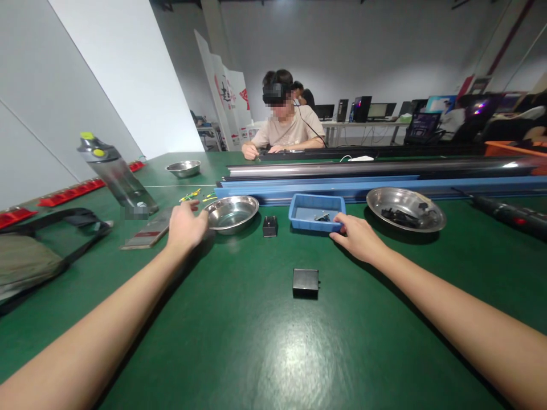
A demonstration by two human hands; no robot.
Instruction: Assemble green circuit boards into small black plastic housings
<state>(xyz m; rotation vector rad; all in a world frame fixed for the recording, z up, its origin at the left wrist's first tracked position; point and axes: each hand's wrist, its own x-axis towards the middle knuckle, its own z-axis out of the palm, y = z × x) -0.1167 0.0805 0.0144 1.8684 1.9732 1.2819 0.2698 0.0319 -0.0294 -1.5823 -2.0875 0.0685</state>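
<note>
My left hand point(187, 225) is at the left side of a shiny metal bowl point(233, 227), its thumb by the rim. Its fingers are partly spread, and I see nothing held in them. My right hand point(358, 234) pinches the front right corner of a shallow blue plastic tray point(311, 226). Small metal pieces point(322, 217) lie inside that tray. Between bowl and tray stands a small black block point(270, 226) with light-coloured pins on top. Nearer to me, a black rectangular box point(305, 283) with a small stub on its right side rests on the green table point(239, 341).
On the right are a metal bowl of black parts point(404, 196) and a black power tool point(513, 213). Long blue and metallic rails point(376, 185) cross behind. A bottle point(117, 173), flat panel point(147, 229) and strapped bag point(28, 253) lie left. A person point(290, 128) sits opposite.
</note>
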